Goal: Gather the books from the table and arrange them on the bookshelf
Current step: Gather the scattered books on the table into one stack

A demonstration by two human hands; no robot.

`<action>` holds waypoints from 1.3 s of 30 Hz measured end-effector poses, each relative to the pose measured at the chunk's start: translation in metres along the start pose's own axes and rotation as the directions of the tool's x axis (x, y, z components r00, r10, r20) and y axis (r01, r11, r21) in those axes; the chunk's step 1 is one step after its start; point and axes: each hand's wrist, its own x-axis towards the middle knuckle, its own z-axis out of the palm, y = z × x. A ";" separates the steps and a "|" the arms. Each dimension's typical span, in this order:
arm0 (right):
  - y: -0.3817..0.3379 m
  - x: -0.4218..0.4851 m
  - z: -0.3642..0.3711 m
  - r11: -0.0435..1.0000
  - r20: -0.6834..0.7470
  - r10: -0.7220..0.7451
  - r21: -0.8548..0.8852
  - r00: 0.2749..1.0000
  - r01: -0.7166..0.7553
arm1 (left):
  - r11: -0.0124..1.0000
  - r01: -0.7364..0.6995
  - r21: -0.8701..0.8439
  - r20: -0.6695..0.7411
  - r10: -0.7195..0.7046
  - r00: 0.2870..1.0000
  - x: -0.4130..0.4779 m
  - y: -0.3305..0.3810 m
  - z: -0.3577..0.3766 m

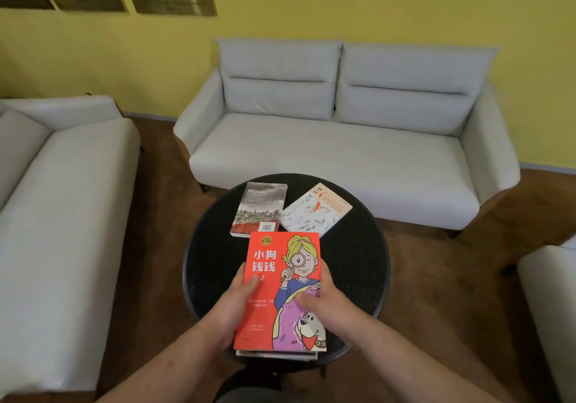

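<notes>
Both hands, left (232, 304) and right (324, 301), gripping the red book (280, 290), gathering stage, gray book (260, 209) next.

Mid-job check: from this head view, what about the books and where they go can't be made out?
- Bookshelf: nowhere in the head view, so its place is unknown.
- Stack under the red book: only page edges show at its near end; the cover hides the count and titles.
- Fingers of left hand and right hand: mostly under the book.
- Small print on the grey city book and white fish book: too small.
</notes>
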 end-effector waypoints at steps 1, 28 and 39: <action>0.000 0.000 0.002 1.000 -0.007 -0.001 0.008 1.000 0.001 | 1.000 0.010 -0.015 0.000 -0.010 1.000 0.000 -0.001 -0.001; -0.019 0.097 -0.058 0.838 -0.449 -0.389 -0.534 0.805 0.108 | 0.950 0.012 0.313 -0.163 0.041 0.986 0.122 0.045 -0.069; -0.003 0.223 -0.088 0.441 -0.122 0.085 -0.886 0.989 -0.147 | 0.777 0.278 0.565 -0.395 -0.041 0.918 0.272 0.063 -0.081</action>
